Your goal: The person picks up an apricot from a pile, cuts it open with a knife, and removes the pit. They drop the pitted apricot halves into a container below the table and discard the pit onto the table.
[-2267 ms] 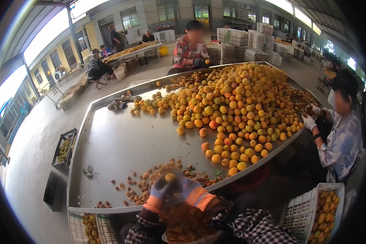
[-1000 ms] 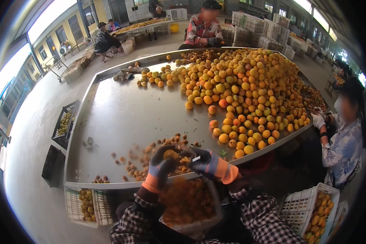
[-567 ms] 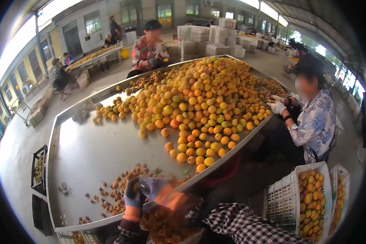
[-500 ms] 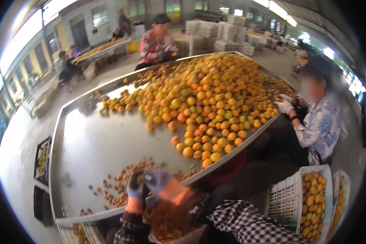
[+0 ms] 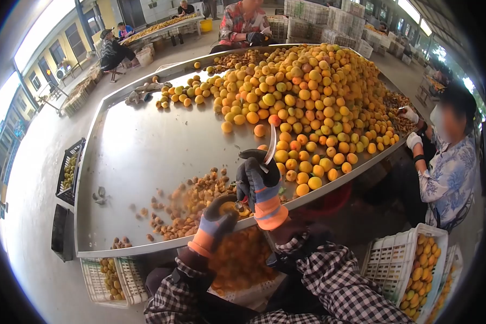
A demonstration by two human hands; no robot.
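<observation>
My left hand [image 5: 217,220], in a dark glove with an orange cuff, holds an apricot [image 5: 228,208] at the near edge of the metal table [image 5: 146,146]. My right hand [image 5: 259,175], gloved the same way, is raised above it and grips a small curved knife [image 5: 269,146] with the blade pointing up. A scatter of brown pits [image 5: 191,197] lies on the table just left of my hands. A white crate of cut apricot halves [image 5: 242,263] sits below the table edge at my lap.
A big heap of apricots [image 5: 308,97] covers the table's far right half. One person [image 5: 448,156] in white gloves works at the right edge, another [image 5: 243,24] at the far end. Crates of fruit stand at lower right [image 5: 416,270], lower left [image 5: 110,278] and left [image 5: 70,173].
My right hand has lifted up and away from the fruit, knife blade now pointing upward. The view swung back left and tilted down toward the table.
</observation>
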